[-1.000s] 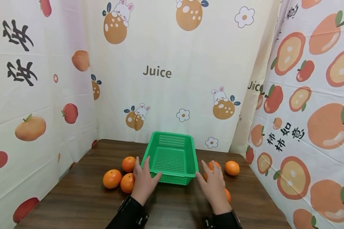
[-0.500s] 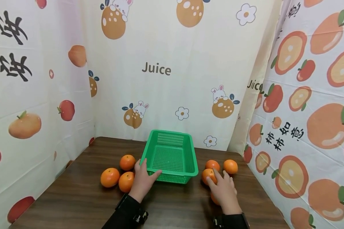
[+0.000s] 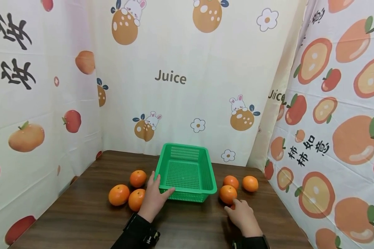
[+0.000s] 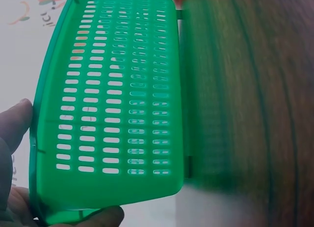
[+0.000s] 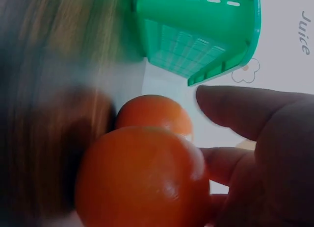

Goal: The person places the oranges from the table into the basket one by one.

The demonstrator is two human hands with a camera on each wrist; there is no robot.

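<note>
The left hand (image 3: 153, 200) grips the green perforated plastic basket (image 3: 187, 173) at its near corner. The right hand (image 3: 241, 216) curls around a round orange fruit (image 5: 142, 178) on the worktop (image 3: 81, 214); it should close snugly before lifting.

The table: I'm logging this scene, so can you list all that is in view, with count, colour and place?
Basket: one, green, mid-table.
Oranges left of basket: three, orange, clustered by the left hand.
Oranges right of basket: three in plain view, orange; a fourth under the right hand.
Table: one, dark brown wood.
Cloth backdrop: cream, fruit print, on three sides.
Left hand: holds the basket's near left corner.
Right hand: fingers curled round an orange.
</note>
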